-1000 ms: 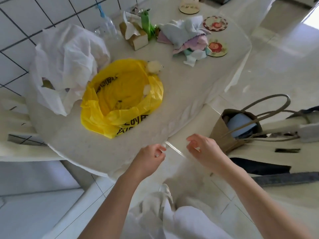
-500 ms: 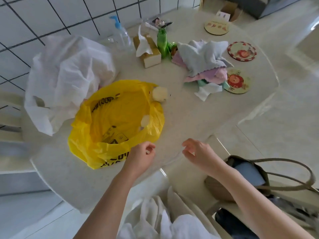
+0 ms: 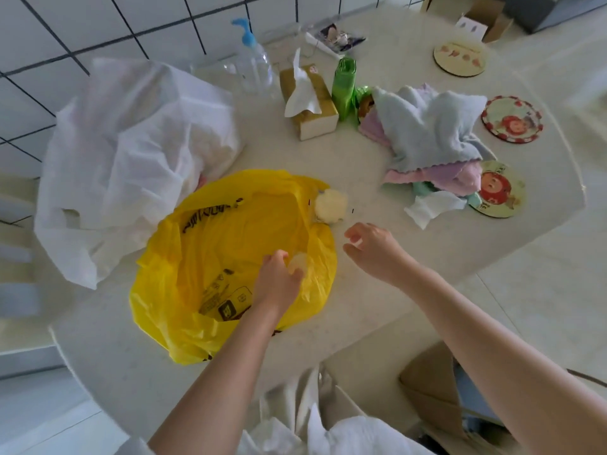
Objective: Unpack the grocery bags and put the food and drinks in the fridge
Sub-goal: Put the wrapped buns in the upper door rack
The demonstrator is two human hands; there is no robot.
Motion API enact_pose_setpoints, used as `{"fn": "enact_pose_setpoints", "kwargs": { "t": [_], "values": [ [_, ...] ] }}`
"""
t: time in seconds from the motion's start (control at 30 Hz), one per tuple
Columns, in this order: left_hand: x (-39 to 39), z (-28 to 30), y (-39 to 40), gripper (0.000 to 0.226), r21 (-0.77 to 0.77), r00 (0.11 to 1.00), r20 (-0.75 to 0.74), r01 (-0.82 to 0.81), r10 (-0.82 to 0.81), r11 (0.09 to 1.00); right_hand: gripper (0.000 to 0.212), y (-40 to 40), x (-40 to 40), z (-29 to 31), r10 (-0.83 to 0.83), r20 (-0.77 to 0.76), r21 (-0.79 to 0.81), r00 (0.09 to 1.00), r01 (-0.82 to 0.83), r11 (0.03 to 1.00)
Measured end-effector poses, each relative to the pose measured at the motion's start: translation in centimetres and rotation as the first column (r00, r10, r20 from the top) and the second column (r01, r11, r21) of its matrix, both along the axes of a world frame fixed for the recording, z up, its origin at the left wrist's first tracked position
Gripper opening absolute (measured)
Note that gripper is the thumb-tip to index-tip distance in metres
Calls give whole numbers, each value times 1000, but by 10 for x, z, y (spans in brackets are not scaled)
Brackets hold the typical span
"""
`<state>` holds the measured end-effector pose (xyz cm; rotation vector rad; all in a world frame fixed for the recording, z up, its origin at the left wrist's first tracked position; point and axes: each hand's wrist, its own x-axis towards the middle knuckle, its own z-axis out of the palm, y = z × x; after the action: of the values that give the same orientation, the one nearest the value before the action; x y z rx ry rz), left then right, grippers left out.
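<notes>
The left hand reaches into the mouth of the yellow bag, fingers curling on a small pale item against the bag's inner wall. The right hand hovers loose and empty just beside the rim. This looks like unpacking; next the item must lift clear. The white bag waits behind, on the table.

Lying crumpled and wide open on the pale surface: yellow plastic bag with black print, mouth gaping upward. Sitting just behind it on the left and touching it: white bag, puffed up and rumpled. Resting at the yellow bag's far rim: pale round fuzzy item.
</notes>
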<state>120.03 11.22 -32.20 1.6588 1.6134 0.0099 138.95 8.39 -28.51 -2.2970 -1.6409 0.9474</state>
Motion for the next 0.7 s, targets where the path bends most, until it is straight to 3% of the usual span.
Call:
{"fn": "enact_pose_setpoints", "kwargs": {
  "t": [0.27, 0.47, 0.57, 0.7],
  "values": [
    [16, -24, 8, 72, -48, 977, -176, 116, -123, 992, 62, 79, 3, -31, -97, 83, -73, 992, 104, 992],
    [17, -30, 14, 83, -62, 973, -182, 134, -143, 989, 81, 106, 3, -49, -149, 79, -156, 986, 160, 975],
    [19, -32, 14, 85, -65, 973, -175, 138, -147, 988, 88, 110, 0, -54, -92, 101, -170, 991, 108, 979],
    [20, -31, 13, 82, -63, 994, -97, 50, -56, 997, 91, 110, -7, -54, -84, 149, -169, 985, 109, 980]
  ]
}}
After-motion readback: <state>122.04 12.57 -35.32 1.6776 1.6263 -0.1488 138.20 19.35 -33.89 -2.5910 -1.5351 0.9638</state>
